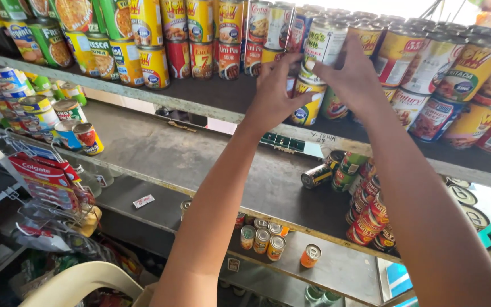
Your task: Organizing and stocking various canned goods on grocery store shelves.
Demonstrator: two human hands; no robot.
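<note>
— Cans: where is the white-labelled can [323, 44] being handled?

— Near the top shelf's front edge [143, 94], on a yellow can [308, 105]. It is being steadied by the left hand [274, 96], fingers curled at its base, and gripped by the right hand [354, 74].

— How is it best being seated?

— Squarely, level, so neighbouring stacks are not being nudged.

A small shop: wooden shelves [160, 150] stacked with rows of tinned food [200, 34] (toothpaste boxes [44, 170] racked alongside).
</note>
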